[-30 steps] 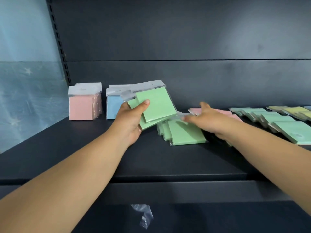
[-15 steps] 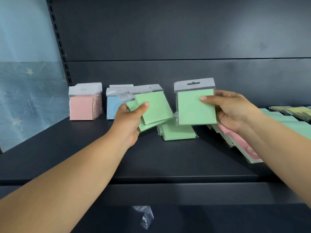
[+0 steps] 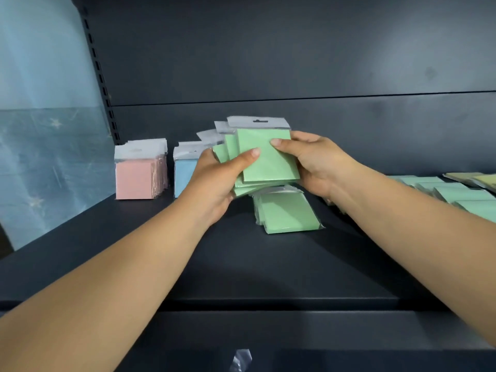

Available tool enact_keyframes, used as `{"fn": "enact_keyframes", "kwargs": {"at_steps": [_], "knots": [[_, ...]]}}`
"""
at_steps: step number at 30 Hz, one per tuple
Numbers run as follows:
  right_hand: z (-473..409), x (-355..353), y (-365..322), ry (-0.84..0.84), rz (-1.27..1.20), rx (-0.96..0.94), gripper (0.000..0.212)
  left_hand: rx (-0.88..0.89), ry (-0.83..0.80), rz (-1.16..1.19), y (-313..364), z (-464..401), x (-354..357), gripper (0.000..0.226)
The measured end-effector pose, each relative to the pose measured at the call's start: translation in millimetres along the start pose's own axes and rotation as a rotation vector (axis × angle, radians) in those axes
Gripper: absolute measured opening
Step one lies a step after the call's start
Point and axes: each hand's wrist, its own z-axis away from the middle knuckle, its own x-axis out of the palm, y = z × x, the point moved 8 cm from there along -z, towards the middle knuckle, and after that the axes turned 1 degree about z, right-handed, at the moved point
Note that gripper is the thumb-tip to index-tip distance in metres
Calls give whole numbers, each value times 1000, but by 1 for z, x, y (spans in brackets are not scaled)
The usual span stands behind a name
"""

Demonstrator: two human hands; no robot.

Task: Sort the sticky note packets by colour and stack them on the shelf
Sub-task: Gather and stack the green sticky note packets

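Note:
Both hands hold a fanned bunch of green sticky note packets (image 3: 264, 157) above the dark shelf (image 3: 188, 253). My left hand (image 3: 214, 181) grips the bunch from the left, thumb on the front packet. My right hand (image 3: 311, 162) holds the front packet's right edge, thumb on its face. A small pile of green packets (image 3: 288, 210) lies flat on the shelf just below. An upright pink stack (image 3: 139, 170) and a blue stack (image 3: 185, 167) stand at the back left; my left hand hides part of the blue one.
Loose mint-green packets (image 3: 461, 194) and yellowish ones (image 3: 477, 179) lie spread along the shelf at the right. The shelf's back panel rises close behind the stacks. A scrap of clear plastic (image 3: 241, 359) hangs below the shelf's front edge.
My right hand picked a green packet off the flat pile, lifted it and brought it left onto the front of the bunch in my left hand.

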Motion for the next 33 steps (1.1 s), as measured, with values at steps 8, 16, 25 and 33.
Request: {"fn": "enact_keyframes", "kwargs": {"at_steps": [8,16,25,33], "knots": [[-56,-6,-23,-74,203,-60,11,75,-105,-279,27,-69,8,14],[-124,-39,23,58,328,-38,23,36,66,-554,-32,-145,0,57],[-153,-45,62,91,614,8,22,10,233,-375,-83,-150,-21,48],[-145,-48,77,133,732,58,28,2,186,-427,-89,-140,-18,38]]}}
